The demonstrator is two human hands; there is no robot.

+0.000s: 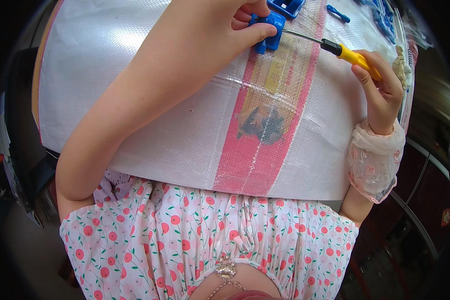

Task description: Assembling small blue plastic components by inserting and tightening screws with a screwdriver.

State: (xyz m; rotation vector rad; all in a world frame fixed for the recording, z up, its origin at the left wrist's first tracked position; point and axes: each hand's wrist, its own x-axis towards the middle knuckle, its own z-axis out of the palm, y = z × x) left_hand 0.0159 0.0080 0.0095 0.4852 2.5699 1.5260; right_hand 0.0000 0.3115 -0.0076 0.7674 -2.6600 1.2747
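At the top middle, my left hand (225,25) is closed round a blue plastic part (273,31), with the thumb pressed on its near side. My right hand (380,90) grips the yellow handle of a screwdriver (357,59) at the upper right. Its thin metal shaft points left, and the tip meets the right side of the blue part; whether it sits in a screw I cannot make out. Just beyond the left hand lies another blue plastic piece (287,6) with an opening in it.
A white woven sheet (175,135) with a pink printed stripe (240,165) covers the table. A small blue rod-shaped piece (338,13) lies at the top right. Farther right are several blue parts (384,22) in a heap, and a cream-coloured cord (400,65) along the right edge.
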